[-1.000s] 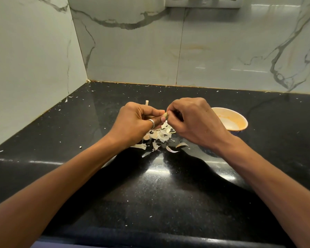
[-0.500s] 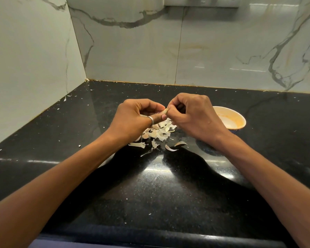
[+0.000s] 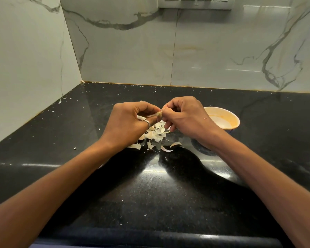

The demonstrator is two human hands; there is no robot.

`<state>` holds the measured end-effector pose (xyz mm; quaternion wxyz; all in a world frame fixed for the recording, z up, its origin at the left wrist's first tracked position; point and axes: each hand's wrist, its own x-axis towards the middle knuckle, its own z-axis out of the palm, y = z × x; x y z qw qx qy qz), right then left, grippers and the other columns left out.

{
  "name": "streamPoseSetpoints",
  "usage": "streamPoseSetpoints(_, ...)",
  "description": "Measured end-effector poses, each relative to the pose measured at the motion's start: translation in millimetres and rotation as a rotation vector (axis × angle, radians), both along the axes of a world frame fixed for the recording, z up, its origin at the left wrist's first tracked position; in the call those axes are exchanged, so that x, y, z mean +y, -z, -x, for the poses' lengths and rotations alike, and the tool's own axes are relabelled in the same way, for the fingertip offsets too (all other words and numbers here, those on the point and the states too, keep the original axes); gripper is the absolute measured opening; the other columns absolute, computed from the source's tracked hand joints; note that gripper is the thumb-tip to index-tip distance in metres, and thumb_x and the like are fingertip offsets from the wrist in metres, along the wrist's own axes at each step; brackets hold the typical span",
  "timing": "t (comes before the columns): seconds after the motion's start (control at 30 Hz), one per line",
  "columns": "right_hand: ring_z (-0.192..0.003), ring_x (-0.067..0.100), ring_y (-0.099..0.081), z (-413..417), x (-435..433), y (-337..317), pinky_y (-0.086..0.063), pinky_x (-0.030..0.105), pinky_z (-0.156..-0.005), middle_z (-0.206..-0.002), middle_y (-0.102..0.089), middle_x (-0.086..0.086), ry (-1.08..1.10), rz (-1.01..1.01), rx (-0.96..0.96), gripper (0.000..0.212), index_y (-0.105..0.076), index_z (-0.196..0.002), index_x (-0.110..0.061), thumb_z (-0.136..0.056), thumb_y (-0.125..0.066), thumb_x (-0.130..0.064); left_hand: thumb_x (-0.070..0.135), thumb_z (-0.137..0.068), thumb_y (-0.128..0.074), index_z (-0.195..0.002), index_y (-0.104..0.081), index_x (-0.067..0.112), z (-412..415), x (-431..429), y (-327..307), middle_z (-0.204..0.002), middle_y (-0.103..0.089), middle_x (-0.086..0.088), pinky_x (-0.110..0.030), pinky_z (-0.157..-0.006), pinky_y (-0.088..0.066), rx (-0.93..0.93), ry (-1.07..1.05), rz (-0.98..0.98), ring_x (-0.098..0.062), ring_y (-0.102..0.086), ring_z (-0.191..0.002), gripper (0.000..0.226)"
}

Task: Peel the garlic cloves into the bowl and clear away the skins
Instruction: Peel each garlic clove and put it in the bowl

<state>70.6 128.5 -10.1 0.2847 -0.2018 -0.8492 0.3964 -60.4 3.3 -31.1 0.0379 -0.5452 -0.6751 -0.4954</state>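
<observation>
Garlic skins (image 3: 156, 135) on black countertop (image 3: 150, 194)

black speckled counter (image 3: 150, 194), garlic skins (image 3: 155, 134) mid, bowl (image 3: 229, 120) just right, white flecks around

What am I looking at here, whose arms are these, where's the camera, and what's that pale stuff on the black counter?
There is no machine here: these are a person's two bare arms. A wide-angle camera worn on the head films them, looking forward and down, and every picture comes from that one view.

The left hand, wearing a silver ring, and the right hand both pinch one small pale garlic clove above the glossy black stone countertop.

Below the hands lies a heap of thin papery whitish garlic skins.

To the right stands a round bowl with an orange-tinted inside, partly hidden by the right wrist. I can see no cloves in it.
</observation>
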Motion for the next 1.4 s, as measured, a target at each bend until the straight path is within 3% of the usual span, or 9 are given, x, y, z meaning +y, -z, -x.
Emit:
streamPoseSetpoints(0.23, -0.062, 0.015, -0.073, -1.2, 0.1, -0.4, -0.056, 0.026, -0.057, -0.076, -0.076, 0.011, -0.003, 0.057, 0.004, 0.021, -0.069, -0.07, -0.014, -0.091, -0.064, -0.011, 0.026, -0.084, -0.08, -0.102, -0.074, 0.033, 0.8, 0.6, 0.6, -0.09, -0.075, 0.007, -0.027, -0.078, -0.06, -0.051, 0.05, 0.03, -0.004, -0.072, -0.086, 0.02)
streamPoseSetpoints(0.5, -0.067, 0.023, -0.075, -2.7, -2.4, -2.3, -0.061, 0.035, -0.061, -0.075, -0.077, 0.008, 0.003, 0.092, 0.019, 0.021, -0.069, -0.073, -0.012, -0.09, -0.069, -0.023, 0.02, -0.08, -0.082, -0.097, -0.073, 0.027, -1.2, 2.6, 0.0, -0.086, -0.075, 0.0, -0.02, -0.075, -0.058, -0.147, 0.088, 0.023, -0.011, -0.072, -0.081, 0.02)
streamPoseSetpoints(0.63, -0.063, 0.018, -0.072, -2.0, -3.0, -2.0, -0.056, 0.032, -0.06, -0.072, -0.075, 0.005, -0.01, 0.146, 0.031, 0.024, -0.067, -0.068, -0.014, -0.091, -0.07, -0.022, 0.018, -0.079, -0.081, -0.098, -0.073, 0.021, 0.3, 3.3, 0.7, -0.089, -0.076, -0.003, -0.021, -0.077, -0.059, -0.201, 0.122, 0.021, -0.014, -0.074, -0.084, 0.021)
streamPoseSetpoints(0.9, -0.065, 0.022, -0.068, 0.6, 1.4, 2.0, -0.053, 0.033, -0.06, -0.083, -0.076, 0.021, -0.024, 0.238, 0.052, 0.02, -0.067, -0.07, -0.012, -0.09, -0.063, -0.011, 0.006, -0.084, -0.079, -0.1, -0.071, 0.018, -1.6, 1.9, -0.4, -0.094, -0.076, -0.008, -0.021, -0.079, -0.058, -0.306, 0.161, 0.026, -0.018, -0.075, -0.09, 0.022)
streamPoseSetpoints(1.07, -0.065, 0.023, -0.065, -0.6, 0.4, 0.0, -0.051, 0.029, -0.056, -0.087, -0.075, 0.026, -0.021, 0.255, 0.075, 0.021, -0.066, -0.073, -0.008, -0.093, -0.06, -0.007, 0.012, -0.081, -0.081, -0.099, -0.07, 0.021, -5.8, 0.7, -1.8, -0.096, -0.075, -0.009, -0.029, -0.085, -0.06, -0.351, 0.159, 0.002, -0.023, -0.074, -0.092, 0.023)
streamPoseSetpoints(1.2, -0.063, 0.021, -0.066, -2.1, 1.4, 0.1, -0.052, 0.029, -0.057, -0.073, -0.071, 0.013, 0.007, 0.249, 0.088, 0.019, -0.067, -0.075, -0.008, -0.094, -0.062, -0.01, 0.014, -0.081, -0.081, -0.1, -0.07, 0.018, -8.5, 1.3, -2.8, -0.096, -0.075, -0.006, -0.032, -0.088, -0.06, -0.408, 0.143, -0.028, -0.019, -0.074, -0.092, 0.022)
streamPoseSetpoints(1.4, -0.062, 0.023, -0.068, -0.4, 0.6, 0.3, -0.052, 0.03, -0.058, -0.066, -0.068, 0.007, 0.042, 0.235, 0.1, 0.02, -0.067, -0.073, -0.01, -0.092, -0.064, -0.012, 0.01, -0.082, -0.08, -0.102, -0.07, 0.011, -14.0, 1.3, -3.2, -0.095, -0.072, 0.006, -0.022, -0.08, -0.058, -0.467, 0.153, -0.072, -0.01, -0.07, -0.088, 0.022)
